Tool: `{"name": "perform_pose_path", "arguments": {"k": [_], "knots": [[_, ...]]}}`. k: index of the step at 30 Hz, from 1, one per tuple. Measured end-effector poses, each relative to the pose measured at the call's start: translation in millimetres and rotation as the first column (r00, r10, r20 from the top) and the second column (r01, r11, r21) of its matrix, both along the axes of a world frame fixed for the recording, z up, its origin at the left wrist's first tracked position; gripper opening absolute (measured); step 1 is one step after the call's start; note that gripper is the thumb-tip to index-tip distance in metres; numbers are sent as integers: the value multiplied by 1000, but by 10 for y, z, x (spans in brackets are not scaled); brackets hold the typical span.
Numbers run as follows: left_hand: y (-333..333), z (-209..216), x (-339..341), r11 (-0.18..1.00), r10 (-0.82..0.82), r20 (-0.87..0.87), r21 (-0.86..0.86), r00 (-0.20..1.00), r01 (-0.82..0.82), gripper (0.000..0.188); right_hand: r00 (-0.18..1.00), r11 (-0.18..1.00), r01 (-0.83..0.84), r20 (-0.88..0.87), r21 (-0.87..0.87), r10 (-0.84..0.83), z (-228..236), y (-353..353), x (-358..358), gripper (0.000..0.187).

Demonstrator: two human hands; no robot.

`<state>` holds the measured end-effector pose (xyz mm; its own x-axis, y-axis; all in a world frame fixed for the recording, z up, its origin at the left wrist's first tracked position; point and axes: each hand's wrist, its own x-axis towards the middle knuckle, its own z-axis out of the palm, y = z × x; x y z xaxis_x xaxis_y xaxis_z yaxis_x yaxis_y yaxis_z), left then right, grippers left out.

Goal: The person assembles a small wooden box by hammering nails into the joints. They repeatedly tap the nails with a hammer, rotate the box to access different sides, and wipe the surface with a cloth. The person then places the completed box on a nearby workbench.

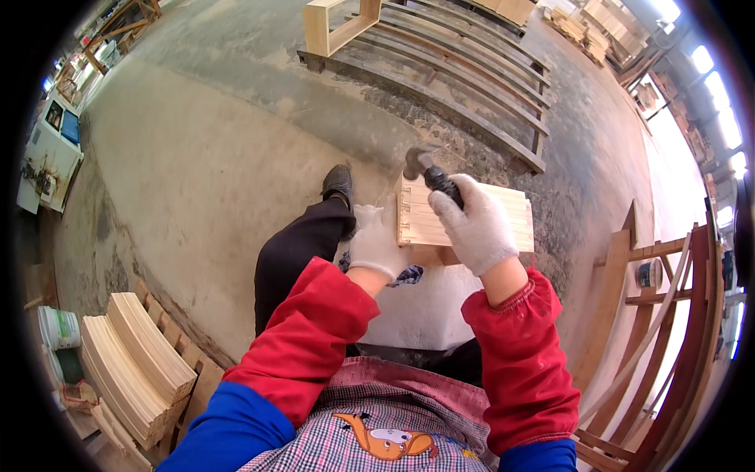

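Head view: The right hand (476,224), in a white glove, is closed around the black grip of a hammer (433,176). The metal head is at the upper left end of a pale wooden box (419,214); contact between the two cannot be confirmed. The box is in front of the person, right of the middle, with finger-jointed corners visible at its left end. The left hand (377,242), likewise gloved, is at that same left end; whether it grips the box cannot be told. A dark patterned cloth (409,275) shows just below the left hand. A whitish block (429,311) is visible beneath and nearer the body.

Surroundings: beyond the box, a slatted pallet (472,131) lies on the concrete floor (197,157), with an open wooden frame (317,30) at its far left corner. Lower left, stacked pale wooden strips (130,370) are beside a bucket (59,326). A brown wooden rack (701,315) is at the right.
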<state>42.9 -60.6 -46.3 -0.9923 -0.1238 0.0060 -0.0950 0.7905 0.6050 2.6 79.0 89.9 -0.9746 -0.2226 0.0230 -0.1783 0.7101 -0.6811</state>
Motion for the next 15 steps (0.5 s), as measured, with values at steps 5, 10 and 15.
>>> {"name": "perform_pose_path", "arguments": {"k": [5, 10, 15], "knots": [[-2, 8, -19, 999, -1, 66, 34, 998, -1, 94, 988, 960, 119, 125, -255, -89, 22, 16, 213, 31], [10, 33, -10, 1000, 13, -9, -17, 1000, -13, 90, 997, 1000, -25, 73, 8, 24, 40, 117, 380, 31], [16, 44, -11, 1000, 7, 54, 18, 999, -8, 87, 995, 954, 23, -91, -298, -52, 48, 89, 425, 34]]}}
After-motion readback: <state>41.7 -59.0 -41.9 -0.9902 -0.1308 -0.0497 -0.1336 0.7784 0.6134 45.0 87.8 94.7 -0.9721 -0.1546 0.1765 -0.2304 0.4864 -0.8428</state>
